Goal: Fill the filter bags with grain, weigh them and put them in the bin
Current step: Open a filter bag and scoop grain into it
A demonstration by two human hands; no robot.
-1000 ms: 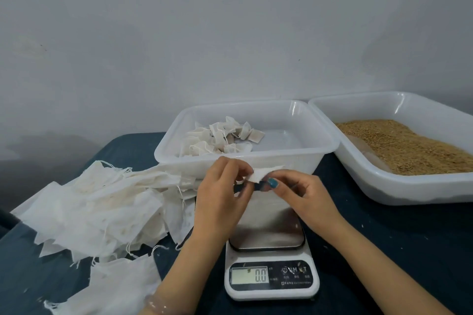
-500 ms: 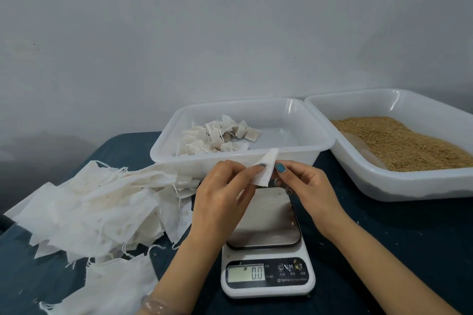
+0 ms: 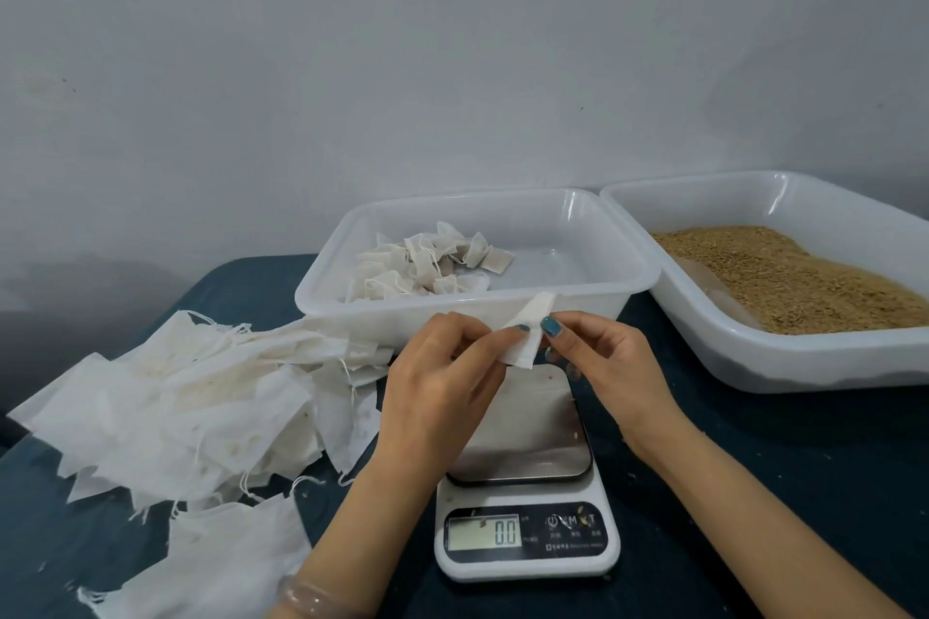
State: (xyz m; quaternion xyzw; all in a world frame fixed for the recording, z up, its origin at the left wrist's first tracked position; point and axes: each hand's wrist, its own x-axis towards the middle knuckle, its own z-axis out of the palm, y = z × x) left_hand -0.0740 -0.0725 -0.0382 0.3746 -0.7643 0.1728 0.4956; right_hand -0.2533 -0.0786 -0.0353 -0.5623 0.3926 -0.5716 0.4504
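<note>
A dark blue table (image 3: 804, 493) bears empty filter bags (image 3: 191, 407), a scale (image 3: 528, 568), a bin (image 3: 603, 226) and a grain tub (image 3: 804, 359).

The setting is a small hand-packing station; whether it belongs to a home or a workshop cannot be determined; a bare grey wall (image 3: 452, 65) backs a table (image 3: 804, 467) covered in dark blue cloth; the table carries a digital scale (image 3: 528, 553), a translucent plastic bin (image 3: 603, 236), a tub (image 3: 829, 357) of loose grain (image 3: 804, 282) and a heap of empty filter bags (image 3: 201, 407).
</note>
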